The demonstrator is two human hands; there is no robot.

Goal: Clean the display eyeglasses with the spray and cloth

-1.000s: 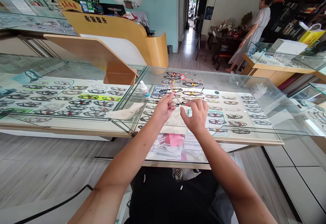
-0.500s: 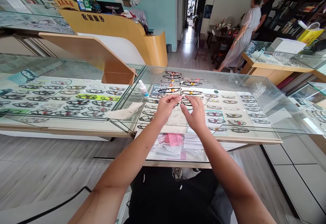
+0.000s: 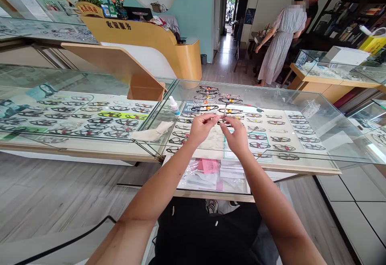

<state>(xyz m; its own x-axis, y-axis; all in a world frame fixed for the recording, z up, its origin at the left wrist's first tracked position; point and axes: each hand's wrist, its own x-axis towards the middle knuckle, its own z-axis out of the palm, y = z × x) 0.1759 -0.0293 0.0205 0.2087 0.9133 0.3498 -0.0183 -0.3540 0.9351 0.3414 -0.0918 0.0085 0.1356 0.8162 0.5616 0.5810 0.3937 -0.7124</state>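
Note:
Over the glass display case (image 3: 331, 152), my left hand (image 3: 203, 129) and my right hand (image 3: 235, 134) are close together, fingertips almost meeting. Both are closed in a pinch around a thin, pale upright piece (image 3: 225, 108) that rises above my fingers. Its kind is too small to tell, and its lower end is hidden by my fingertips. Behind and under the glass near my hands lie rows of eyeglasses (image 3: 253, 137), dark-rimmed ones among them. To the left of my left hand are a small white bottle with a blue label (image 3: 174, 106) and a beige cloth (image 3: 153, 131).
A brown slanted board (image 3: 111, 62) stands on the left case. Papers and plastic bags (image 3: 208, 172) lie in the lower compartment in front of me. Further back are a yellow counter (image 3: 187, 60) and two people (image 3: 282, 35). Another case (image 3: 328, 82) stands right.
My view has shifted slightly, moving the scene rightward. My right thumb and forefinger have come closer together near my left fingertips. The person in the pale dress has turned and changed posture.

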